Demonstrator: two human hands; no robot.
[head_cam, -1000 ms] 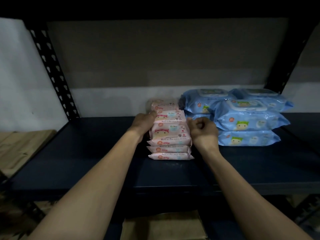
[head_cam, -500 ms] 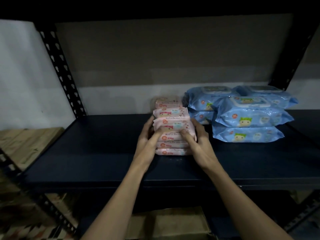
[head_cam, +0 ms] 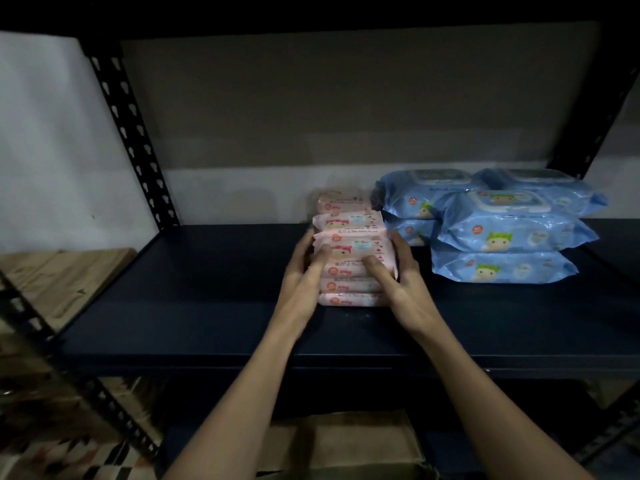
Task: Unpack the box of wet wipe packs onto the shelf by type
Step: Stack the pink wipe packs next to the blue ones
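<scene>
A stack of small pink wet wipe packs [head_cam: 349, 244] stands on the dark blue shelf [head_cam: 214, 292], with more pink packs [head_cam: 341, 202] behind it. My left hand [head_cam: 304, 271] holds the stack's left side, thumb across the front. My right hand [head_cam: 398, 275] holds its right side, thumb on the front too. Larger blue wet wipe packs [head_cam: 505, 230] are piled just to the right, apart from my hands. A cardboard box [head_cam: 346, 441] sits below the shelf, partly hidden by my arms.
Black perforated uprights [head_cam: 135, 140] frame the shelf at left and right [head_cam: 599, 109]. A wooden pallet surface [head_cam: 59, 278] lies to the left. The shelf's left half holds nothing. A patterned floor shows at bottom left.
My hands slid from the upper sides of the pink stack down to its lower front, thumbs now over the front packs. The camera shifted a little.
</scene>
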